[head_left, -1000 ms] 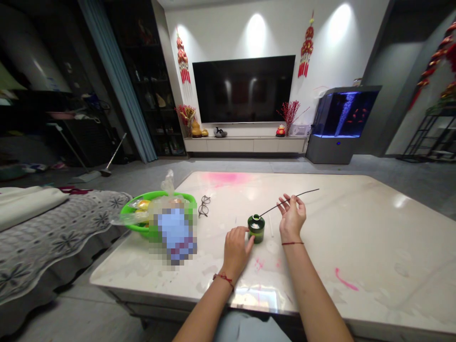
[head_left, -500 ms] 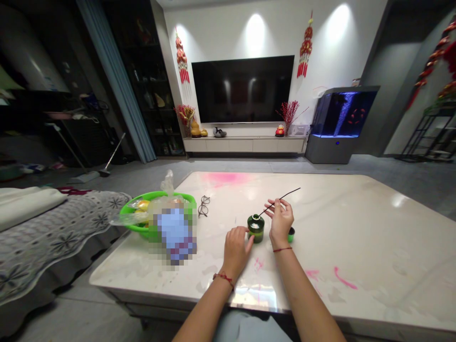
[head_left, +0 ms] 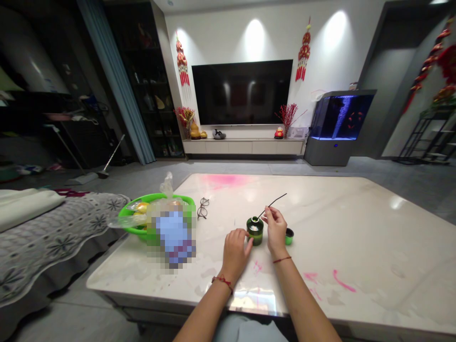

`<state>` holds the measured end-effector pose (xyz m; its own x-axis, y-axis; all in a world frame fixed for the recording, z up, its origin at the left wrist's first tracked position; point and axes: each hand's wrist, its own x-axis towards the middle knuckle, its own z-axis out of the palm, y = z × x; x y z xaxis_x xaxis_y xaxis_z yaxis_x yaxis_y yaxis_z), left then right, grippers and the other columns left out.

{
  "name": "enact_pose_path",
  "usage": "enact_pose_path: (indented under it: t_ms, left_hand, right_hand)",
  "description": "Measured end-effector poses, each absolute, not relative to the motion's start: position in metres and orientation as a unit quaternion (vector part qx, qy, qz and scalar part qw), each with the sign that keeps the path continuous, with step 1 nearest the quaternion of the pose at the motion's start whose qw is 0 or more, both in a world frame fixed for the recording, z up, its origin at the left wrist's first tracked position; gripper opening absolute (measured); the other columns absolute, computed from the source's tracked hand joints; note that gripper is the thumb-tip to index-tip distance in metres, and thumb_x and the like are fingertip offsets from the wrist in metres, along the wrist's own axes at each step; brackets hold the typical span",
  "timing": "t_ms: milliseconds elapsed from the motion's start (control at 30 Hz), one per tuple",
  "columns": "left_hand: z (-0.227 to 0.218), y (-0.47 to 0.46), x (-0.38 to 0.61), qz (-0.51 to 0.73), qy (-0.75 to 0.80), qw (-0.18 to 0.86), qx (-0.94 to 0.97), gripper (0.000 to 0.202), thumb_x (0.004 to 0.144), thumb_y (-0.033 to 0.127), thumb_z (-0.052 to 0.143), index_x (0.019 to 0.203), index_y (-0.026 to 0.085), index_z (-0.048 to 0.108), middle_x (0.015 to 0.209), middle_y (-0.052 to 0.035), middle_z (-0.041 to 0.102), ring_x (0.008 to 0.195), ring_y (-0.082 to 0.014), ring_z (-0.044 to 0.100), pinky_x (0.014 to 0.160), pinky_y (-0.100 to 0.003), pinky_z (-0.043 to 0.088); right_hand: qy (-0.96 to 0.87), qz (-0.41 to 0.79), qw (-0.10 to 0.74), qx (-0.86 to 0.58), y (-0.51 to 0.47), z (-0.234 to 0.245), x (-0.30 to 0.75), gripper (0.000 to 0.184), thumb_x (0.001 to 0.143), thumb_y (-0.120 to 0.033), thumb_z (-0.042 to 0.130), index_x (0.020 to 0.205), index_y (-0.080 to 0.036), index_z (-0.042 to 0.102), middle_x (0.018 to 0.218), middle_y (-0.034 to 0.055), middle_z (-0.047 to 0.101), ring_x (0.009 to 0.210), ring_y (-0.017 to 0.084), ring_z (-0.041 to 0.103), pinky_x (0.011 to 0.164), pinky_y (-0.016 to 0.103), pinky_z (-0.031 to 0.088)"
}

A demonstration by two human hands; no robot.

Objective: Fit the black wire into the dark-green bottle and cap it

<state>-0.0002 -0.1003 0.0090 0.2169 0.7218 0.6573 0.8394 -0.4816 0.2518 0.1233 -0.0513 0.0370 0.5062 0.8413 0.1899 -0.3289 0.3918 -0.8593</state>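
A small dark green bottle (head_left: 255, 230) stands upright on the white table (head_left: 356, 223). My left hand (head_left: 235, 251) grips its side from the left. My right hand (head_left: 275, 229) is closed in a pinch on a thin black stick (head_left: 277, 202), whose lower end sits in the bottle's mouth while the upper end slants up to the right. A small green cap (head_left: 289, 236) lies on the table just right of my right hand.
A green basket (head_left: 137, 223) with fruit and a plastic bag sits at the table's left, with a blurred object in front. Glasses (head_left: 203, 208) lie behind it. Pink smears (head_left: 342, 281) mark the table. A patterned sofa (head_left: 46, 237) is at left.
My right hand has moved left and nearer to the bottle, pushing the stick further into it, so less stick shows. The green cap has come into view. My left hand stays on the bottle.
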Motion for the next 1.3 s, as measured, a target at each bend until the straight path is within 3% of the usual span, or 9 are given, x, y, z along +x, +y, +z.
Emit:
enact_pose_path:
  t_ms: [133,467,633,767,967,1133,1300]
  left_hand:
    - [0.011,-0.101,0.0,-0.364,-0.508,0.073,-0.777,0.005,0.083,0.023,0.049,0.084,0.019,0.052,0.084,-0.004,0.058,0.082,-0.0194,0.053,0.073,-0.033,0.041]
    - [0.01,-0.1,0.0,-0.363,-0.51,0.07,-0.776,0.006,0.083,0.023,0.049,0.084,0.018,0.051,0.084,-0.004,0.058,0.082,-0.0192,0.052,0.073,-0.034,0.041]
    - [0.009,-0.1,0.0,-0.371,-0.508,0.069,-0.774,0.006,0.084,0.024,0.048,0.084,0.019,0.051,0.083,-0.0038,0.058,0.081,-0.0192,0.053,0.073,-0.034,0.041]
    - [0.009,-0.099,-0.001,-0.375,-0.506,0.07,-0.774,0.008,0.085,0.026,0.047,0.084,0.019,0.052,0.083,-0.0041,0.058,0.081,-0.0191,0.053,0.072,-0.033,0.041]
    - [0.009,-0.1,-0.002,-0.369,-0.514,0.065,-0.771,0.01,0.087,0.025,0.044,0.085,0.019,0.051,0.083,-0.0039,0.058,0.081,-0.0193,0.053,0.073,-0.034,0.041]
    - [0.008,-0.099,-0.002,-0.376,-0.511,0.078,-0.769,0.01,0.086,0.026,0.044,0.083,0.019,0.051,0.081,-0.0037,0.058,0.079,-0.0188,0.053,0.072,-0.033,0.041]
    - [0.007,-0.098,-0.002,-0.376,-0.514,0.073,-0.768,0.012,0.087,0.025,0.043,0.083,0.018,0.052,0.081,-0.0041,0.058,0.078,-0.0189,0.053,0.072,-0.034,0.041]
  right_hand:
    - [-0.341,0.379,0.755,-0.413,-0.049,0.029,0.119,0.033,0.067,-0.042,0.065,0.082,-0.012,0.063,0.068,-0.0008,0.059,0.065,0.011,0.053,0.067,0.026,0.045]
    - [-0.332,0.397,0.743,-0.425,-0.052,0.023,0.115,0.036,0.064,-0.043,0.066,0.083,-0.011,0.065,0.08,0.0055,0.066,0.076,0.015,0.058,0.074,0.028,0.044]
    - [-0.274,0.411,0.761,-0.421,-0.055,0.015,0.126,0.042,0.072,-0.049,0.053,0.087,-0.012,0.065,0.088,0.008,0.066,0.081,0.016,0.059,0.075,0.03,0.047]
    - [-0.277,0.382,0.747,-0.469,-0.055,0.006,0.134,0.038,0.073,-0.045,0.049,0.087,-0.013,0.064,0.084,0.0068,0.065,0.078,0.017,0.06,0.073,0.031,0.048]
    - [-0.464,0.214,0.647,-0.566,-0.058,-0.002,0.131,0.029,0.076,-0.027,0.044,0.091,-0.014,0.065,0.097,0.0107,0.065,0.095,0.021,0.057,0.09,0.036,0.04]
    - [-0.585,0.089,0.488,-0.641,-0.065,-0.009,0.133,0.038,0.075,-0.01,0.036,0.102,-0.008,0.062,0.103,0.0152,0.061,0.1,0.023,0.055,0.091,0.034,0.038]
    - [-0.637,0.009,0.359,-0.682,-0.074,-0.014,0.132,0.04,0.076,-0.004,0.036,0.109,-0.008,0.058,0.102,0.0152,0.06,0.099,0.023,0.055,0.087,0.031,0.037]
